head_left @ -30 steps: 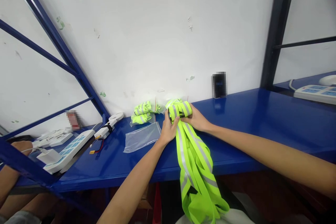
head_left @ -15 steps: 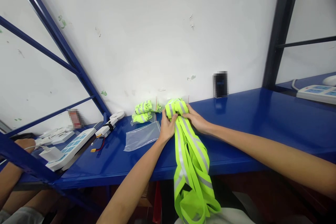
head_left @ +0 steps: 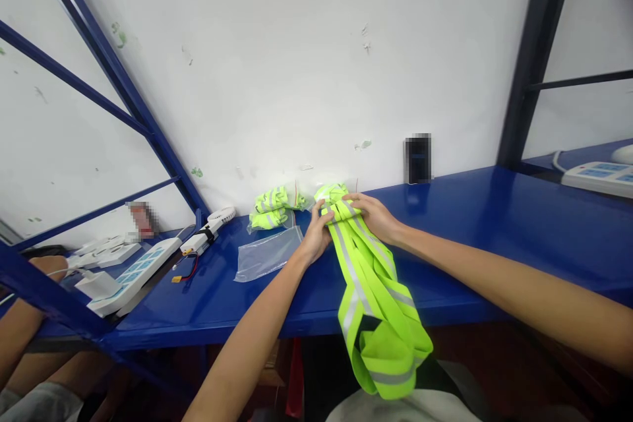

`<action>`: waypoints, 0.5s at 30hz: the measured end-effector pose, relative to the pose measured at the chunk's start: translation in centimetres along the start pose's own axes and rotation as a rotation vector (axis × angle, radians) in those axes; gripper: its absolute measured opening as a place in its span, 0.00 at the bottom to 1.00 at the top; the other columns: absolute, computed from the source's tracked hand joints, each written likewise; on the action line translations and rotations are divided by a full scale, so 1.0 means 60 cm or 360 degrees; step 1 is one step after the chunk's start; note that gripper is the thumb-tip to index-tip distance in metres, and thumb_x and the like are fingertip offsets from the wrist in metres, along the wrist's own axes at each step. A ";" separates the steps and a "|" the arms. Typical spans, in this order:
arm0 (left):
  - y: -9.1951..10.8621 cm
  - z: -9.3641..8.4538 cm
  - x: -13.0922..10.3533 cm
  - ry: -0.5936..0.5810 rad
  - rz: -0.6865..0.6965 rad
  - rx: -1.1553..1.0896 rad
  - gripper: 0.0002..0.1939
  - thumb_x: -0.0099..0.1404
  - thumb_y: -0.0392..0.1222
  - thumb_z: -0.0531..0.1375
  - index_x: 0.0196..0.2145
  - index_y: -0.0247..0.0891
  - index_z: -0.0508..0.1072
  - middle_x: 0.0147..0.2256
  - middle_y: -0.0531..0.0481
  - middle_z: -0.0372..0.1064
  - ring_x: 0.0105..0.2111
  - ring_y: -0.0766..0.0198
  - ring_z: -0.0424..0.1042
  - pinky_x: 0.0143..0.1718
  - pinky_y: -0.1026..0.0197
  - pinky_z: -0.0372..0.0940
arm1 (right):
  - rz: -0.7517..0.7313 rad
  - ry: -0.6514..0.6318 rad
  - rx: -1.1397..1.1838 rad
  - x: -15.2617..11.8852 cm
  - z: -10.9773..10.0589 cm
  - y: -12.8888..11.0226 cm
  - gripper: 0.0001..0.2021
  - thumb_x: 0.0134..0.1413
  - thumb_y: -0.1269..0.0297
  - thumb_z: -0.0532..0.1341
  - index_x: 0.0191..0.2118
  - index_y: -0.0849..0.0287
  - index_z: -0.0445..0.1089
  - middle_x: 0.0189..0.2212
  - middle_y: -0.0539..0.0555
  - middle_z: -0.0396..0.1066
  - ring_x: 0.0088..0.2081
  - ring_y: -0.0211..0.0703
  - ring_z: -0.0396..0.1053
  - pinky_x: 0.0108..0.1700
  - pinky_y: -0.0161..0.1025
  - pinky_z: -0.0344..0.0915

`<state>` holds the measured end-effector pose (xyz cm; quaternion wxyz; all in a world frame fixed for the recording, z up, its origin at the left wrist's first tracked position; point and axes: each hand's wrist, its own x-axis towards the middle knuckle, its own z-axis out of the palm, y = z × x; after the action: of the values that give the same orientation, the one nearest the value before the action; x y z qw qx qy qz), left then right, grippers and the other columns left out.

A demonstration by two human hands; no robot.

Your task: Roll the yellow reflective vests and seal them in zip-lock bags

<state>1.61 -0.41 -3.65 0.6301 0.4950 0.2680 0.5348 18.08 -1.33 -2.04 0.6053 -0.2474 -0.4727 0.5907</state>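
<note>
A neon yellow-green reflective vest [head_left: 373, 300] with silver stripes is gathered lengthwise, its far end bunched in a roll and its loose straps hanging over the table's front edge. My left hand [head_left: 316, 235] grips the left side of the roll, thumb on top. On the roll's right side my right hand [head_left: 373, 216] is closed, fingers laid over the fabric. Left of my left hand lies a flat clear plastic bag [head_left: 267, 254]. Behind it sit folded yellow-green vests in clear bags [head_left: 270, 208], against the wall.
The blue table [head_left: 465, 231] meets a white wall. A small white fan [head_left: 221, 215], a battery pack with wires [head_left: 198, 241] and a power strip [head_left: 136, 277] lie left. A dark blurred box [head_left: 418, 159] stands at the back. Another person's arm [head_left: 22, 323] shows far left.
The bunched end has been turned over toward me under my hands. The hanging end has swung right and been drawn up a little. My right fingers now lie further across the roll.
</note>
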 end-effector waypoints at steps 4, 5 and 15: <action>0.003 -0.010 0.007 0.0109 0.0091 -0.0033 0.46 0.47 0.32 0.70 0.61 0.40 0.54 0.42 0.46 0.75 0.41 0.56 0.75 0.50 0.49 0.65 | 0.0046 0.0035 0.0092 0.004 -0.004 0.005 0.27 0.38 0.76 0.61 0.49 0.53 0.66 0.36 0.50 0.73 0.41 0.49 0.72 0.48 0.48 0.68; 0.002 -0.013 0.009 0.0123 0.0090 -0.0025 0.45 0.47 0.32 0.70 0.60 0.38 0.56 0.43 0.44 0.75 0.42 0.55 0.75 0.51 0.49 0.65 | 0.0081 0.0012 0.0097 0.003 -0.003 0.006 0.26 0.38 0.76 0.61 0.49 0.53 0.65 0.36 0.51 0.73 0.42 0.50 0.72 0.48 0.49 0.68; -0.020 -0.008 0.006 -0.0002 0.0151 0.0197 0.26 0.54 0.39 0.67 0.50 0.38 0.66 0.49 0.42 0.72 0.51 0.51 0.70 0.56 0.47 0.61 | 0.0075 0.0132 0.0346 -0.001 0.008 0.023 0.24 0.37 0.76 0.59 0.43 0.48 0.58 0.37 0.47 0.69 0.43 0.46 0.70 0.46 0.48 0.69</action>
<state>1.78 0.16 -4.83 0.5724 0.5456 0.2763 0.5462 17.02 -1.27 -3.01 0.6336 -0.2154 -0.3745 0.6418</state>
